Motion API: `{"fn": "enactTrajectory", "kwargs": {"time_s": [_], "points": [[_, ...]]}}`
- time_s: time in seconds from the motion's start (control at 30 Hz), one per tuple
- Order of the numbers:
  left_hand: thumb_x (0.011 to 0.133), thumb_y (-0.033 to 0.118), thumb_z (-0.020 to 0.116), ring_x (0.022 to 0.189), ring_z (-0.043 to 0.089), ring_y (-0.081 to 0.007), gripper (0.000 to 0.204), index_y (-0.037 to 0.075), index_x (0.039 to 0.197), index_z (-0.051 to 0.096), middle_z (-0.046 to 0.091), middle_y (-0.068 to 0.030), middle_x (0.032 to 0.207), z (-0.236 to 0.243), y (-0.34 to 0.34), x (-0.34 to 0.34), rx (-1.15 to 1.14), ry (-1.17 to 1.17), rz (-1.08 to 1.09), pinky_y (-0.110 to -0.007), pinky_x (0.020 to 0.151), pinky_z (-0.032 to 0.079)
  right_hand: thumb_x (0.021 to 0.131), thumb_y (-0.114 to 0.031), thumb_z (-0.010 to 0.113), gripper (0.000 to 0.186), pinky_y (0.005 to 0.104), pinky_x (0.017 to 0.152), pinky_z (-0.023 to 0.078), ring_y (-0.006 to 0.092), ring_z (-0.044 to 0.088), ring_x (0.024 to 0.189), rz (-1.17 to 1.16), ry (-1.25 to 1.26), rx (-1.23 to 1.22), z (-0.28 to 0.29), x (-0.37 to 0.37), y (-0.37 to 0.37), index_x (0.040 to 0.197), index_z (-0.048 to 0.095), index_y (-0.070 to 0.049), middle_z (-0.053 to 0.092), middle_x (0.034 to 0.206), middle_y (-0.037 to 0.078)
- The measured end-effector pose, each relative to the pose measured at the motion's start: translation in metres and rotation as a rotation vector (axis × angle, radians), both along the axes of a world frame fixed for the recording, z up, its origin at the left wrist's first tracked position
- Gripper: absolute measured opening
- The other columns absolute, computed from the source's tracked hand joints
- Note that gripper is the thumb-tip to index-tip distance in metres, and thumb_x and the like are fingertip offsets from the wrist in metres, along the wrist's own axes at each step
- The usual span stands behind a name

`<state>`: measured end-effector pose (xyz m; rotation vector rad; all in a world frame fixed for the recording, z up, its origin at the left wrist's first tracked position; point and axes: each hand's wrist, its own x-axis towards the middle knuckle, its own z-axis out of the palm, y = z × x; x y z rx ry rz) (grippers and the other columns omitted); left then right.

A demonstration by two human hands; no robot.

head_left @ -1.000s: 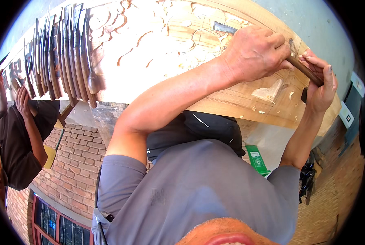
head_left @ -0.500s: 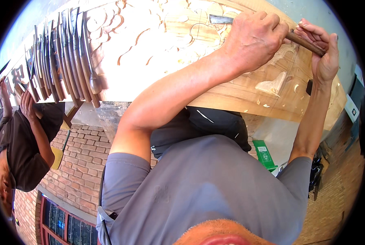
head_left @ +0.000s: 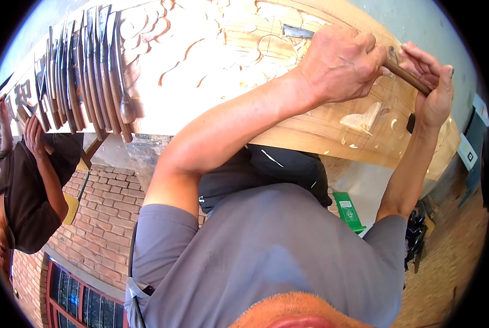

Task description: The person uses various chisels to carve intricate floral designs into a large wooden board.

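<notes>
My left hand (head_left: pixel 340 68) is closed high on the right of the carved wooden board (head_left: pixel 288 131). A flat metal blade (head_left: pixel 295 31) sticks out left of its knuckles; whether it joins the wooden handle (head_left: pixel 407 75) on the other side is hidden. My right hand (head_left: pixel 436 101) grips that handle's far end, fingers curled round it. Carved curved outlines (head_left: pixel 192 52) cover the pale middle of the board. A raised carved piece (head_left: pixel 359 119), small shavings and a dark block (head_left: pixel 411 123) lie below my hands.
A row of chisels and gouges (head_left: pixel 83 71) lies across the board's left. At the far left a co-worker (head_left: pixel 31 194) in dark clothing has both hands at the board. A green object (head_left: pixel 347 212) is below the board, over brick paving (head_left: pixel 102 213).
Both my hands and the handle rose toward the board's far edge, then came partly back down. My grip looks the same, and the view shifted slightly.
</notes>
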<state>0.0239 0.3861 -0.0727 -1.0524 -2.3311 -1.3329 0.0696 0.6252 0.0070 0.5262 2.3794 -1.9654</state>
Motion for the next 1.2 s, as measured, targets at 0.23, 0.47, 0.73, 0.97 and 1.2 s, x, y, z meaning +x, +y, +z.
{"fn": "enactTrajectory", "kwargs": {"time_s": [0.23, 0.47, 0.73, 0.97, 1.2], "points": [[0.094, 0.045, 0.079, 0.065, 0.066, -0.0186, 0.031, 0.017, 0.090, 0.067, 0.057, 0.0005, 0.077, 0.007, -0.007, 0.013, -0.052, 0.110, -0.085, -0.036, 0.053, 0.048, 0.114, -0.019, 0.063, 0.034, 0.0292, 0.089, 0.060, 0.0184, 0.077, 0.096, 0.002, -0.060, 0.309, 0.037, 0.059, -0.031, 0.127, 0.077, 0.009, 0.082, 0.113, 0.017], [0.097, 0.065, 0.073, 0.053, 0.057, -0.0173, 0.056, 0.019, 0.069, 0.060, 0.049, 0.0024, 0.065, 0.009, -0.014, 0.015, 0.089, 0.082, -0.133, -0.034, 0.047, 0.042, 0.093, 0.018, 0.076, 0.037, 0.0280, 0.080, 0.060, 0.0165, 0.077, 0.093, 0.304, -0.021, 0.480, 0.065, 0.093, -0.070, 0.128, 0.078, 0.008, 0.082, 0.111, 0.018], [0.094, 0.070, 0.074, 0.051, 0.053, -0.0158, 0.061, 0.020, 0.065, 0.054, 0.045, 0.0031, 0.062, 0.011, -0.014, 0.022, 0.169, 0.104, -0.007, -0.032, 0.045, 0.038, 0.094, 0.017, 0.075, 0.032, 0.0272, 0.080, 0.059, 0.0161, 0.075, 0.088, 0.310, -0.049, 0.492, 0.077, 0.092, -0.085, 0.125, 0.079, 0.009, 0.081, 0.103, 0.017], [0.095, 0.067, 0.075, 0.049, 0.053, -0.0168, 0.061, 0.020, 0.063, 0.054, 0.046, 0.0029, 0.060, 0.009, -0.011, 0.019, 0.209, 0.095, 0.023, -0.032, 0.045, 0.038, 0.095, 0.017, 0.074, 0.025, 0.0252, 0.076, 0.057, 0.0139, 0.075, 0.089, 0.219, -0.114, 0.446, 0.082, 0.088, -0.095, 0.119, 0.079, 0.010, 0.081, 0.101, 0.014], [0.097, 0.067, 0.072, 0.049, 0.053, -0.0190, 0.062, 0.019, 0.063, 0.052, 0.044, 0.0014, 0.059, 0.013, -0.014, 0.017, 0.265, 0.070, 0.034, -0.034, 0.046, 0.037, 0.094, 0.016, 0.076, 0.020, 0.0228, 0.069, 0.053, 0.0107, 0.071, 0.083, 0.310, -0.030, 0.563, 0.094, 0.073, -0.109, 0.113, 0.078, 0.010, 0.079, 0.096, 0.013]]}}
